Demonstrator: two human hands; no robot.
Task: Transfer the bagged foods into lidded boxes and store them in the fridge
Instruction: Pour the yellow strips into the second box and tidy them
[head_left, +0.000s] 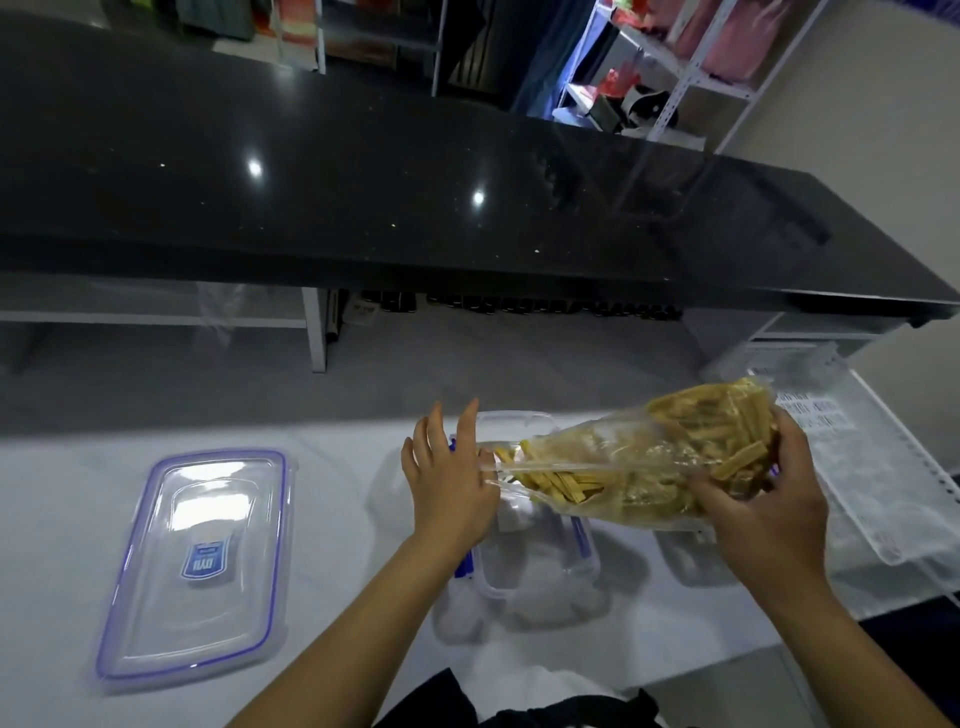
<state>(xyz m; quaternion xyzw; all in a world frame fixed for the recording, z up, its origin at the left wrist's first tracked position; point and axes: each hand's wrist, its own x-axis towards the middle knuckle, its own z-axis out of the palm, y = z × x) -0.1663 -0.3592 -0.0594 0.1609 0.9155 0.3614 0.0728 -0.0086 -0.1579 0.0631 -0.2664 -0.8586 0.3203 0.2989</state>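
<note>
A clear plastic bag (639, 462) of yellow stick-shaped food lies tilted, its open mouth pointing left over a clear box with blue clips (540, 561) on the white table. My right hand (763, 509) grips the bag's raised closed end. My left hand (452, 478) pinches the bag's mouth edge with the thumb side, its fingers spread upward. Some yellow sticks sit right at the bag's mouth, above the box. The box's lid (202, 561), clear with a blue rim and a blue label, lies flat to the left on the table.
A white table (337, 525) carries everything. A clear perforated tray (872, 467) rests at the right, partly over the table edge. Behind runs a high black glossy counter (415, 197), with dark bottles lined up under it. Shelving stands at the far back right.
</note>
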